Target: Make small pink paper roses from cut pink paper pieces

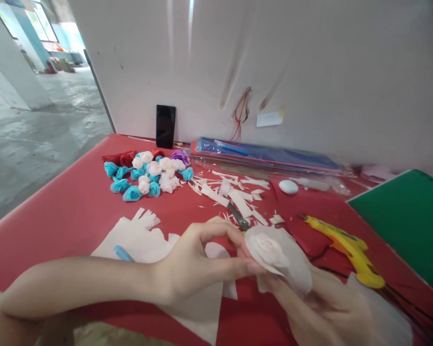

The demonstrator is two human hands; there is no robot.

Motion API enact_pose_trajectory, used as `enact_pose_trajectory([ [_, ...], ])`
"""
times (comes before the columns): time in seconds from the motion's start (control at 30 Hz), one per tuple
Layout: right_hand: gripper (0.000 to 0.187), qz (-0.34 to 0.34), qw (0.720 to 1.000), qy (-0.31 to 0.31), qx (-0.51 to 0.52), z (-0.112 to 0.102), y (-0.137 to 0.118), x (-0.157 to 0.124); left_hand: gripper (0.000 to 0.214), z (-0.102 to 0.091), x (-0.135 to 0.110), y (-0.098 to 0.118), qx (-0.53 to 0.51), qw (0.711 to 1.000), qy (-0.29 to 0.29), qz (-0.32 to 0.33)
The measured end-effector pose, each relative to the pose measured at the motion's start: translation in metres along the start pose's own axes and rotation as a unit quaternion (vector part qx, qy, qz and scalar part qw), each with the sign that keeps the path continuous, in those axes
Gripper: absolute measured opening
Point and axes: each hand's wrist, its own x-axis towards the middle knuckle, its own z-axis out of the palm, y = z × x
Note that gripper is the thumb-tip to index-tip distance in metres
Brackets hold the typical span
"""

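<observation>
A white paper rose (269, 249) with a coiled centre and wide outer petals is held between my two hands. My left hand (205, 259) pinches its left edge between thumb and fingers. From below and the right, my right hand (321, 307) grips the flower's base; some of its fingers are hidden and blurred. Under my left arm lie cut white paper sheets (198, 312) and a light blue pen (123, 253). Scissors (238, 216), partly covered by paper strips, rest just beyond the rose.
Blue, white, red and purple paper flowers (133, 193) cluster at the back left, near a leaning phone (165, 126). White scraps (240, 202) litter the middle. To the right are a yellow glue gun (346, 245) with its cord, a white oval object (288, 187) and a green board (407, 221).
</observation>
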Motion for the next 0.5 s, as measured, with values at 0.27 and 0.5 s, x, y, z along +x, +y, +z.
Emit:
enact_pose_trajectory([
  [0.27,0.016,-0.001,1.0,-0.009,0.019,0.0015,-0.0017,-0.004,0.019,0.0012,0.0017,-0.0005,0.005,0.999,0.016,-0.032],
  [0.5,0.019,-0.021,0.999,-0.04,-0.006,0.0015,-0.0001,-0.0023,0.016,-0.0014,0.0013,-0.0023,0.066,0.998,0.015,0.0],
])
